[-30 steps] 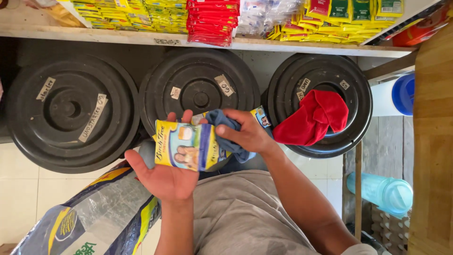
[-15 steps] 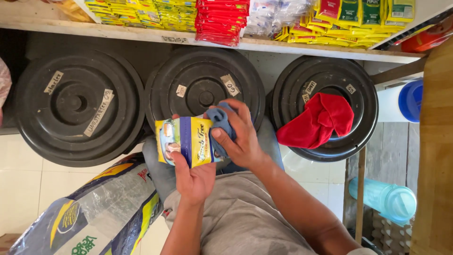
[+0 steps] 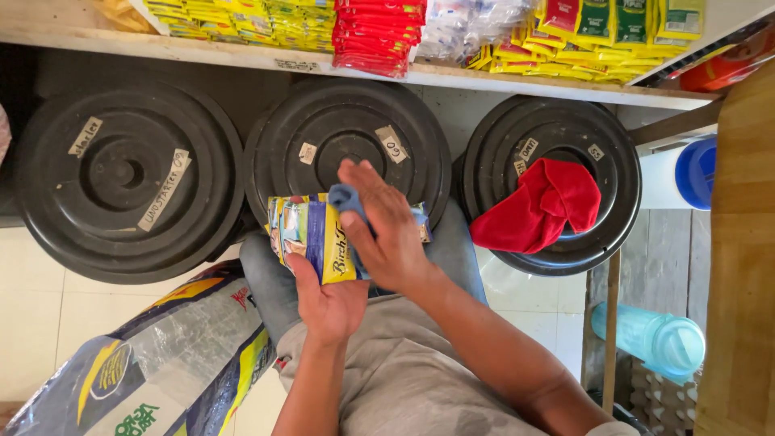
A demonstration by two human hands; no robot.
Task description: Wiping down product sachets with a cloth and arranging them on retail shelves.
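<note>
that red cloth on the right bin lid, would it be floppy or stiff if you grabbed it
Probably floppy: the red cloth lies crumpled in soft folds on the black bin lid. It looks light for its size, and is unlikely to roll or slide, since it sags to the lid's shape.

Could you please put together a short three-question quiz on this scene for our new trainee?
1. True or false: the red cloth lies on the lid of the right-hand black bin.
2. Which of the hands presses a blue cloth against the stack of yellow and blue packets? A) left hand B) right hand C) neither
3. Fill the gap: the lids of the three black bins bear pale ____ labels.

Key:
1. True.
2. B: the right hand lies over the cloth, while the left hand holds the packets from below.
3. Tape.
</note>
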